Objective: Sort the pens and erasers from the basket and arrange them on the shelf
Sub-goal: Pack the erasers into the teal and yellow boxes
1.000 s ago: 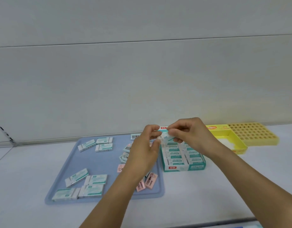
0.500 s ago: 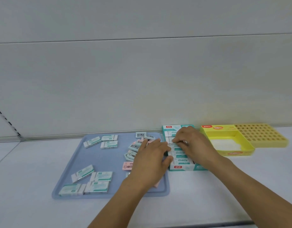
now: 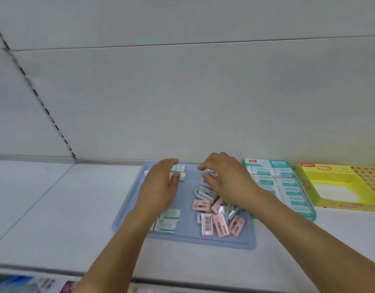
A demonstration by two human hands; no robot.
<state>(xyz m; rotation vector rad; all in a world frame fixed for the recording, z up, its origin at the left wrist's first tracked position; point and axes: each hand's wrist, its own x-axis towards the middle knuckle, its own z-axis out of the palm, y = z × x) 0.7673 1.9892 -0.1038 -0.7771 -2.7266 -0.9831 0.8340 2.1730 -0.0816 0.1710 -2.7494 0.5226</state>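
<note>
White shelf [image 3: 55, 208]: five pink erasers [image 3: 216, 218] on one tray [image 3: 186, 235]; both hands [image 3: 161, 187] relaxed, holding nothing.

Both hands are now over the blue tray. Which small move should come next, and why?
Probably the right hand should lower and pinch one teal eraser from the heap under it. It hovers with curled fingers holding nothing, and the teal box beside the blue tray holds such erasers in rows.

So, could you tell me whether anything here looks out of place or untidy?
Yes: the small pink erasers and teal-and-white erasers lie jumbled at odd angles on the flat blue tray, unlike the neat rows in the teal cardboard box.
</note>
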